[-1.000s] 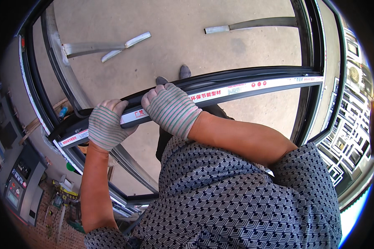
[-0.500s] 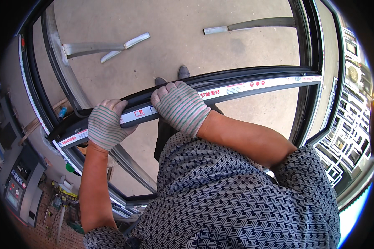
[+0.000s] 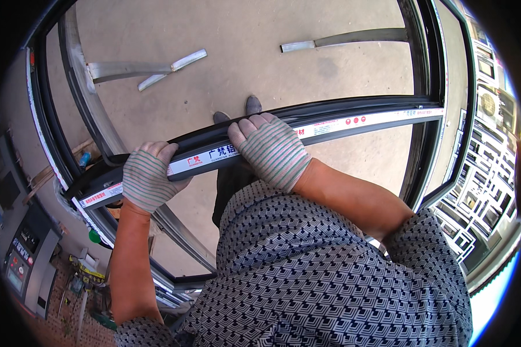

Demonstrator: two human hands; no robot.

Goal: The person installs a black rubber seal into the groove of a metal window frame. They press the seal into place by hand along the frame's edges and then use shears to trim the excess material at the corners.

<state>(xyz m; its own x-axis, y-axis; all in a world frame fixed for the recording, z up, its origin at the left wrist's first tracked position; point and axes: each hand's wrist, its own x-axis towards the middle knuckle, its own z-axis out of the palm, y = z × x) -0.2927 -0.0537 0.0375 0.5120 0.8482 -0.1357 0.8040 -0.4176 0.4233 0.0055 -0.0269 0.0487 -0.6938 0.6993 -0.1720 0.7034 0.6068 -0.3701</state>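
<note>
1. While L hand (image 3: pixel 148 176) grips dark crossbar (image 3: pixel 341 124), its fingers curl over, close tog.
2. R hand (image 3: pixel 272 151): fingers tog., bent over crossbar; tips hidden.
3. Crossbar lies across frame (image 3: pixel 435 63), in front of shirt (image 3: pixel 330 254).

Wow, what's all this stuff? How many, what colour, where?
Long crossbar with printed strip: one, black-white, middle
Long frame sides: several, black, left and right
Long metal supports: two, grey, upper half
Boxy control machine: one, grey, lower left
Lattice frames: several, white, right edge
Small object: one, blue, left
Cluttered items: uncountable, mixed, lower left
Smooth floor: one, beige, underneath
Patterned shirt: one, grey-navy, bottom
Shoes: two, dark grey, beyond crossbar
Knit-gloved left hand, right hand: two, pale, green-striped, on crossbar
</note>
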